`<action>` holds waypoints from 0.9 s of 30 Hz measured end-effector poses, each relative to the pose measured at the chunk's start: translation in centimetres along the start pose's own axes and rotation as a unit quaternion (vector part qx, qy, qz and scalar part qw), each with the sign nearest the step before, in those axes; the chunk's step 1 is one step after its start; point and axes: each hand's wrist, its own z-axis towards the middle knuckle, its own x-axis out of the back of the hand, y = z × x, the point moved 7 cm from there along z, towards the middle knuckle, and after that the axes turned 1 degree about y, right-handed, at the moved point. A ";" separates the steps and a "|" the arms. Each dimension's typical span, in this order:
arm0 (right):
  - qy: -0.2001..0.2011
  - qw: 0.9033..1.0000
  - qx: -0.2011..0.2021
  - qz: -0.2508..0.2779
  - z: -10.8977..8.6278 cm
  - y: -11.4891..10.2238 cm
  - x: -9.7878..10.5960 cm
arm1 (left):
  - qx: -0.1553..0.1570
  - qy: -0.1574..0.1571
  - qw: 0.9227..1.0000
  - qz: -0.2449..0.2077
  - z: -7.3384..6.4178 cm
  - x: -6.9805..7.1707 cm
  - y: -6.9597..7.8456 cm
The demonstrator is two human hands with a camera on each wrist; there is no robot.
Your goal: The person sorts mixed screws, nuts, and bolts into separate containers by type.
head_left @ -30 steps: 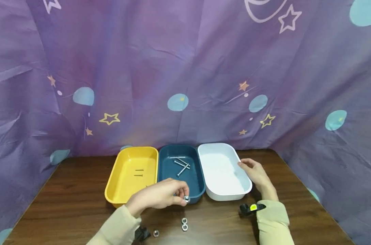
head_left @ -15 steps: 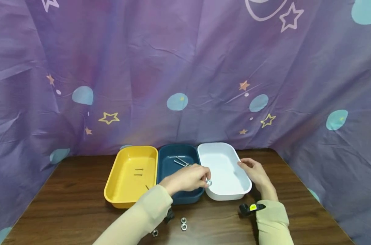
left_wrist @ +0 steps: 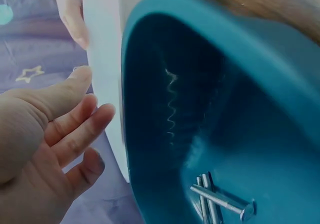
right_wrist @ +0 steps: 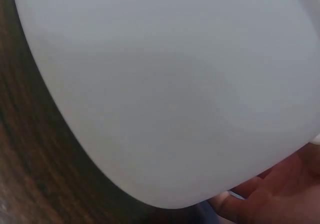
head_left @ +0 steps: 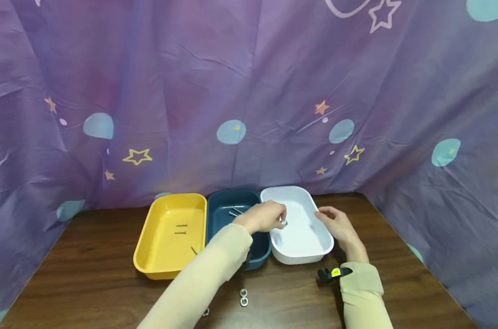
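Note:
Over the left side of the white tray (head_left: 302, 242) is my left hand (head_left: 265, 216), palm down. A shiny hex nut (head_left: 283, 222) shows just below its fingertips. In the left wrist view, the left hand's thumb (left_wrist: 67, 91) stands apart from its loosely bent fingers, and no nut is visible between them. My right hand (head_left: 341, 228) rests against the white tray's right rim, its fingers (right_wrist: 250, 196) along the outer wall. Two more nuts (head_left: 243, 297) lie side by side on the table; another nut (head_left: 206, 312) is partly covered by the left sleeve.
The blue tray (head_left: 220, 196) stands in the middle with silver bolts (left_wrist: 215, 199) in it. A yellow tray (head_left: 162, 246) on the left contains small dark screws (head_left: 180, 229). All sit on a brown wooden table (head_left: 290, 301) before a purple star-printed cloth (head_left: 191, 91).
My left hand has carried the nut rightward and away from me, from the blue tray's front to over the white tray, and its fingers have parted. The right hand stays at the rim.

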 end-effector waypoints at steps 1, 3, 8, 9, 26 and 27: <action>0.001 1.000 0.000 0.002 0.0 -0.1 0.1 | 0.000 0.002 1.000 -0.003 0.3 0.1 -0.1; 0.000 1.000 -0.003 0.004 0.0 -0.1 0.1 | -0.001 0.006 1.000 -0.010 1.0 0.1 -0.2; 0.000 1.000 -0.011 0.003 -0.1 -0.2 0.0 | -0.010 0.023 1.000 -0.018 2.4 -0.2 -0.9; 0.001 1.000 -0.012 0.002 -0.1 -0.2 0.0 | -0.009 0.026 0.999 -0.018 2.6 -0.2 -1.0; -0.005 1.000 -0.006 0.012 0.0 -0.3 0.0 | 0.037 -0.004 0.999 -0.030 2.5 0.8 -2.0; -0.005 1.000 -0.005 0.011 0.0 -0.3 -0.1 | 0.034 -0.002 0.999 -0.031 2.4 1.0 -2.1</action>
